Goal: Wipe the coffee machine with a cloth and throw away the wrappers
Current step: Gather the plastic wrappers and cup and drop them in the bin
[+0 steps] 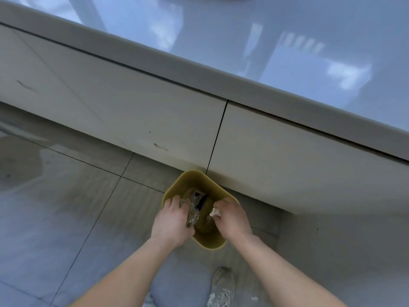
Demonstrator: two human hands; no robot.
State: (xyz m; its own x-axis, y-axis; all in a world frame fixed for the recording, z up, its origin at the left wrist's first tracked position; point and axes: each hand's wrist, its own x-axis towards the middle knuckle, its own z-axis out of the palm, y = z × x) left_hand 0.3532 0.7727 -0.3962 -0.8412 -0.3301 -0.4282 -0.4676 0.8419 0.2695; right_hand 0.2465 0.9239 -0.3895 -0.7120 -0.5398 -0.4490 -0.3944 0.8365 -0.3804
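Observation:
A yellow waste bin [194,177] stands on the floor against the cabinet front. Both my hands hover over its opening. My left hand [171,220] grips a crumpled clear plastic wrapper [192,214] at the bin's left rim. My right hand [230,218] pinches a small crumpled white wrapper [215,212] over the right side of the bin. Inside the bin lies a dark and red wrapper [199,198]. Neither the coffee machine nor a cloth is in view.
A white cabinet [155,103] with a vertical door gap runs behind the bin under a glossy grey-blue countertop [254,41]. Grey floor tiles [77,207] spread to the left. My light sneaker [222,289] stands just below the bin.

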